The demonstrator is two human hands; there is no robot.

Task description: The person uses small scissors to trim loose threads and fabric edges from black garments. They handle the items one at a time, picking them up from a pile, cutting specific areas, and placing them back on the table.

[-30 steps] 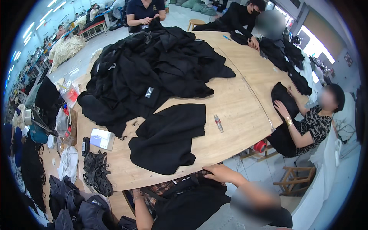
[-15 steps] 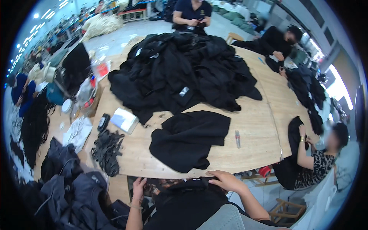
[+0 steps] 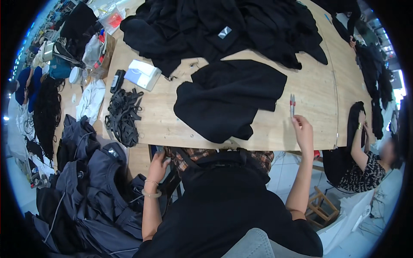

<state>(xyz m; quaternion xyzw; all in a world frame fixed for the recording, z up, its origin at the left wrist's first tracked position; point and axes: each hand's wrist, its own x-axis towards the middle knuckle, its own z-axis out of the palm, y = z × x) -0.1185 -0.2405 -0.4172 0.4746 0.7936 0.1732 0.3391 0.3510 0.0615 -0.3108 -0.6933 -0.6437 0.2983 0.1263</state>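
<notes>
My right hand (image 3: 303, 131) reaches over the table's near edge with its fingers extended and bent. Its fingertips are at the near end of a small pair of thread snips (image 3: 292, 103), whose metal points face away from me; I cannot tell if they touch. My left hand (image 3: 159, 167) is low beside the table edge, fingers apart, holding nothing. Between and beyond both hands lies a black fabric piece (image 3: 230, 99), spread flat with a few folds.
A large heap of black garments (image 3: 206, 32) covers the far table (image 3: 159, 129). To the left are a tissue pack (image 3: 143, 75), a black device (image 3: 117, 81), dark fabric strips (image 3: 124, 116) and grey garments (image 3: 94, 193). A co-worker (image 3: 365, 159) handles black cloth at the right.
My right hand has left the table's near edge and moved right and forward to the snips. The left hand has shifted slightly. My view has tilted down toward my body.
</notes>
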